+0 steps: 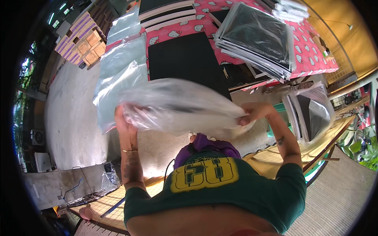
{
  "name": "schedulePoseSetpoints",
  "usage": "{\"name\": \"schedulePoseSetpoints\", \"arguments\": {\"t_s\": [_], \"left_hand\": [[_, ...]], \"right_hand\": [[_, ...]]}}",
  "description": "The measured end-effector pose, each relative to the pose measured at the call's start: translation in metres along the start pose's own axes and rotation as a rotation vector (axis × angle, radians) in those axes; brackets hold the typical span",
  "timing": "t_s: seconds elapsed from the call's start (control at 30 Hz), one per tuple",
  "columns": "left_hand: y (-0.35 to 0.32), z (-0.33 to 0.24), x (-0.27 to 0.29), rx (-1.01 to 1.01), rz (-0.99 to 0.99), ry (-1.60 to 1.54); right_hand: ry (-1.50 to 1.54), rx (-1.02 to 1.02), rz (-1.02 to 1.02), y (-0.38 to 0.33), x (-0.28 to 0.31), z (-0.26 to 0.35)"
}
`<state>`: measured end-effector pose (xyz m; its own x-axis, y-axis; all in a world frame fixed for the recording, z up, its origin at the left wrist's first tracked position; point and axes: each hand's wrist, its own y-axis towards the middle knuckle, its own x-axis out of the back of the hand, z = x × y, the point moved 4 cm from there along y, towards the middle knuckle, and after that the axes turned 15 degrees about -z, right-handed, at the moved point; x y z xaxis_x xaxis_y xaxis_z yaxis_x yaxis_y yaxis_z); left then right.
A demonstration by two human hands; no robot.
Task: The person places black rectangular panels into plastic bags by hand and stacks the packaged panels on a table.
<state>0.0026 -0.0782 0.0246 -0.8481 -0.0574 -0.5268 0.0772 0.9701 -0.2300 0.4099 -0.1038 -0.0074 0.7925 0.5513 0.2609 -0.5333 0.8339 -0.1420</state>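
A large clear plastic bag [177, 106] is stretched between my two hands, over the near edge of the table. Motion smears the bag, and whether anything lies inside it is hard to make out. My left hand [126, 117] is closed on its left end, the fingers partly behind the film. At the right end, my right hand [252, 111] pinches the bag's edge between thumb and fingers. Just beyond the bag a flat black panel [181, 57] lies on the table. To its left is a pile of clear plastic bags [122, 74], hanging over the table's edge.
A pink patterned cloth [303, 47] covers the table. On it stand a stack of bagged black panels [256, 37] at the right and black-and-white boards [167, 15] at the back. More bagged panels [309, 112] stand low at the right. Wooden crates [84, 37] are piled far left.
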Motion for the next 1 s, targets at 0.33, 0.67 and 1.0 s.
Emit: {"name": "schedulePoseSetpoints", "arguments": {"t_s": [0.33, 0.67, 1.0], "left_hand": [[-0.017, -0.007, 0.005, -0.024, 0.273, 0.131], [-0.007, 0.012, 0.077, -0.023, -0.175, 0.010], [-0.005, 0.136, 0.123, -0.203, -0.471, 0.749]], "right_hand": [[-0.372, -0.342, 0.056, -0.005, 0.006, -0.061], [0.222, -0.387, 0.133, -0.021, -0.021, -0.056], [-0.012, -0.268, -0.923, 0.012, -0.029, -0.133]]}}
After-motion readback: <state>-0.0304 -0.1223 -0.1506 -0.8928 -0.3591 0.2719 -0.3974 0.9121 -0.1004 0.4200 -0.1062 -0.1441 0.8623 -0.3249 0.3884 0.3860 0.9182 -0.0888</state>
